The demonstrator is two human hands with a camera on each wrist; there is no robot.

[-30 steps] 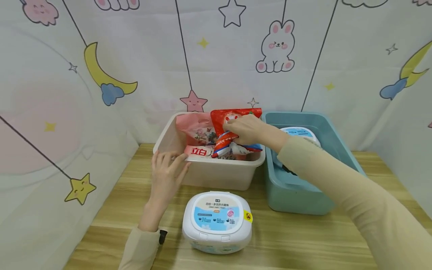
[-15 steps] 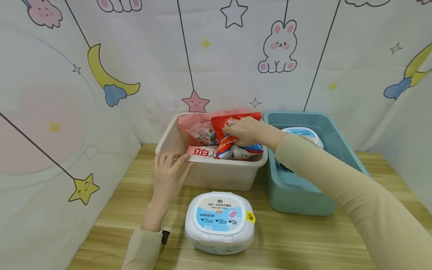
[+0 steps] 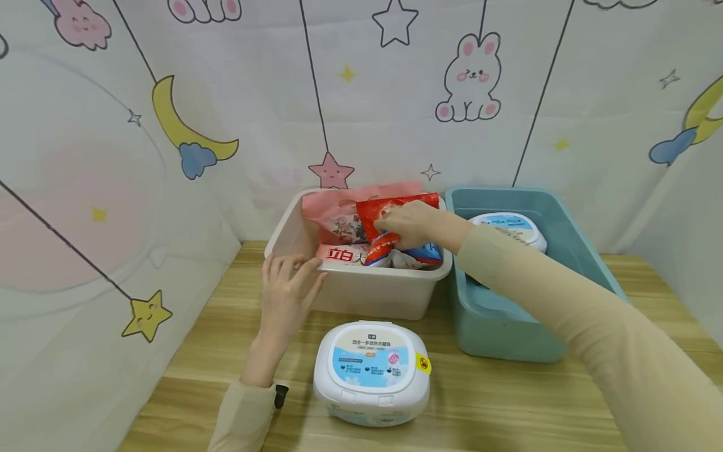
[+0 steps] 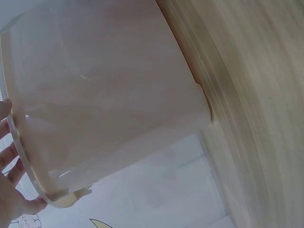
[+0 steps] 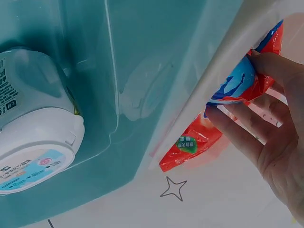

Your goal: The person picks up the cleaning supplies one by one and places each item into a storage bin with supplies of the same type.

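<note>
My right hand point(image 3: 411, 221) grips a red-and-blue plastic bag point(image 3: 398, 201) inside the white bin point(image 3: 367, 292). In the right wrist view, thumb and fingers pinch the shiny red-and-blue bag point(image 5: 240, 83), whose red corner shows beyond the bin's rim. Beside it stands a pink bag with a flower print point(image 3: 341, 223), and a pink pack with red lettering point(image 3: 341, 254) lies at the bin's front. My left hand point(image 3: 285, 289) holds the bin's front-left rim, and the left wrist view shows its fingers point(image 4: 8, 156) along that rim. The right hand covers part of the red-and-blue bag.
A teal bin point(image 3: 511, 329) stands immediately right of the white one, holding a white lidded tub point(image 3: 508, 227). Another white lidded tub point(image 3: 369, 370) sits on the wooden table point(image 3: 497, 402) in front. A patterned cloth point(image 3: 271, 81) hangs behind the bins.
The right hand has lowered the red-and-blue bag a little into the white bin, and more of the pink bag shows behind. The left hand stays on the rim. The head view has shifted slightly.
</note>
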